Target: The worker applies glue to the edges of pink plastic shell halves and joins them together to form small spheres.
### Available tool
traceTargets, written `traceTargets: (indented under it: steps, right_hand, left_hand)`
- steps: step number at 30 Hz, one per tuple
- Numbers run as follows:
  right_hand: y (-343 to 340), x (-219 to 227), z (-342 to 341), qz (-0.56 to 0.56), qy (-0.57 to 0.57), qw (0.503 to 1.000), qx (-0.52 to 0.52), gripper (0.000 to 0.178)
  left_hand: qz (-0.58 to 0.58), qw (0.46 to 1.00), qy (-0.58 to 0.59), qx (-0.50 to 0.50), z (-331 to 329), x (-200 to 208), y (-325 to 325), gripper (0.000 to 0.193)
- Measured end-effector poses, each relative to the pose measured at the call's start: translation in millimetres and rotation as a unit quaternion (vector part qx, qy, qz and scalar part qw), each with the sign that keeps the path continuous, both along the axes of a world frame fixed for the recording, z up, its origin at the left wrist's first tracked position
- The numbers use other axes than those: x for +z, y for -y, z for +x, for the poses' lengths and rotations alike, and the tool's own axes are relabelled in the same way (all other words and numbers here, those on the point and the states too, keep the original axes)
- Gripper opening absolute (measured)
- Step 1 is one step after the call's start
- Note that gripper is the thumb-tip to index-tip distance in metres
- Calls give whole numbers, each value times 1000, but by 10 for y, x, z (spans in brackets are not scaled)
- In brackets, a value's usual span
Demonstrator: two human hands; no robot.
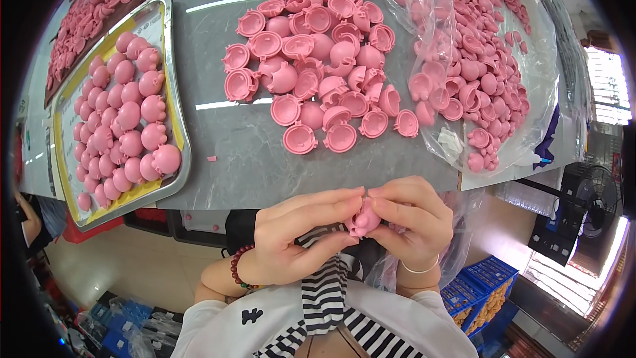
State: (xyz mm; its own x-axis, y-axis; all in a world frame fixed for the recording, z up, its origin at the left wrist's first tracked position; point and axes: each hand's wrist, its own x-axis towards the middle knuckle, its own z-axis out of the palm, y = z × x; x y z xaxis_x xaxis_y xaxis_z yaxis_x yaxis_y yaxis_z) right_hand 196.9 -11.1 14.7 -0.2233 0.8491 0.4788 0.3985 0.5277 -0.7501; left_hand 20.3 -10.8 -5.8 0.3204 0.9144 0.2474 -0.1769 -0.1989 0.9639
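Note:
Just past the table's front edge, both my hands hold one small pink plastic piece [363, 220] between them. My left hand [298, 229], with a beaded bracelet on its wrist, pinches the piece's left side with thumb and fingers. On the other side my right hand [421, 222] grips it the same way, a thin bangle at the wrist. The fingers cover part of the piece, so its full shape is hidden. Beyond my hands, a heap of pink half-round shells [300, 139] lies on the grey table [232, 182], many with their hollow side up.
To the left, a metal tray [173, 46] holds rows of rounded pink pieces. A clear plastic bag [540, 86] with many loose pink parts lies at the right. More pink parts [83, 33] rest on a brown cloth at the far left. Blue crates [490, 268] stand on the floor.

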Motion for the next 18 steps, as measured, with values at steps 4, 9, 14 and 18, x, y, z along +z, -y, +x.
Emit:
traceTargets:
  steps: [4, 9, 14, 18]
  right_hand:
    - [69, 53, 11, 3, 33, 999, -23, 37]
    - [78, -28, -27, 35, -2, 999, -33, 38]
    - [115, -60, -40, 50, 20, 998, -44, 38]
    - [164, -38, -145, 61, 5, 997, -52, 39]
  left_hand:
    - [-15, 999, 9, -27, -3, 39, -52, 35]
    - [-19, 997, 22, -65, -36, -23, -55, 38]
    - [-33, 996, 16, -82, -33, 2, -91, 42]
    - [11, 998, 30, -51, 11, -25, -84, 46]
